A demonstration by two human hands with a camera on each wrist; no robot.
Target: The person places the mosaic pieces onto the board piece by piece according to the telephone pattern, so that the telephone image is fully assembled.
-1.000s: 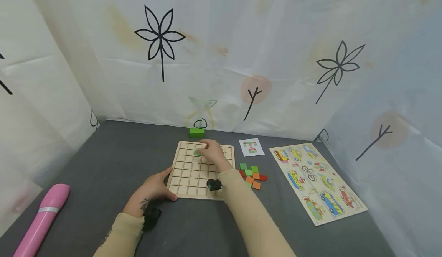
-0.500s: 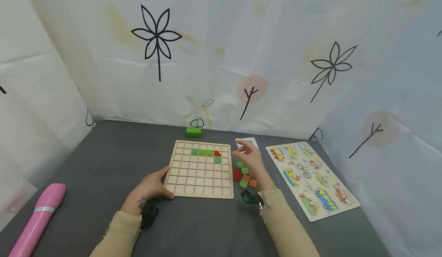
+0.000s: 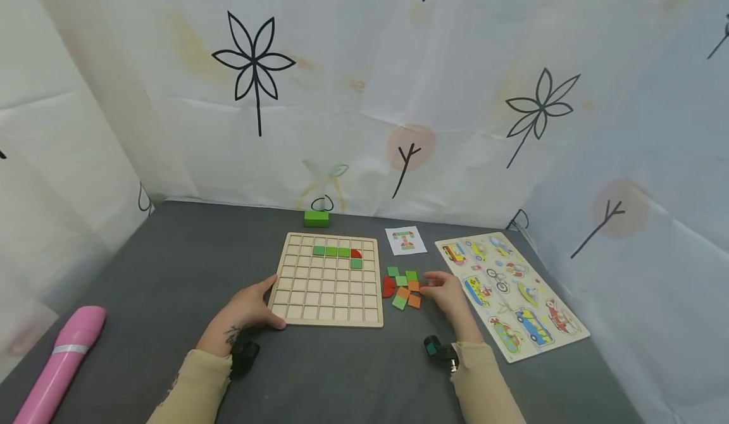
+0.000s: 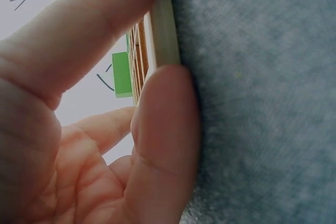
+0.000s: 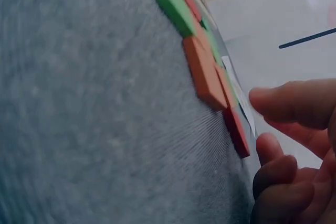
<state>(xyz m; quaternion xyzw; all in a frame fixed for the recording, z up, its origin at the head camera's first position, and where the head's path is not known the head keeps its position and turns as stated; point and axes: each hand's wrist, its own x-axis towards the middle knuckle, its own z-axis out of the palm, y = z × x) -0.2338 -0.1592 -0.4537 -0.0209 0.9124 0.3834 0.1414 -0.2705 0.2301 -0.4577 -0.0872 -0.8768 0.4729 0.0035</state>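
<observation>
A wooden grid board (image 3: pixel 324 297) lies at the middle of the table. In its upper rows sit several green squares (image 3: pixel 331 252) and a red quarter-round piece (image 3: pixel 355 254). My left hand (image 3: pixel 249 310) touches the board's left edge near its front corner, index finger and thumb spread apart. To the right of the board is a loose cluster of green, orange and red pieces (image 3: pixel 401 281). My right hand (image 3: pixel 450 297) hovers at the cluster's right side, thumb and fingers apart, holding nothing. Close to these fingers, the right wrist view shows a red piece (image 5: pixel 236 132).
A printed pattern card (image 3: pixel 405 240) lies behind the cluster. The picture puzzle board (image 3: pixel 507 304) is at the right. A green block (image 3: pixel 316 219) stands behind the grid board, and a pink microphone (image 3: pixel 68 361) lies at the far left. White cloth hangs around the table.
My right hand has left the board and moved right, then down, to the loose pieces. A row of green squares and a red piece have come into sight. The left hand stays at the board.
</observation>
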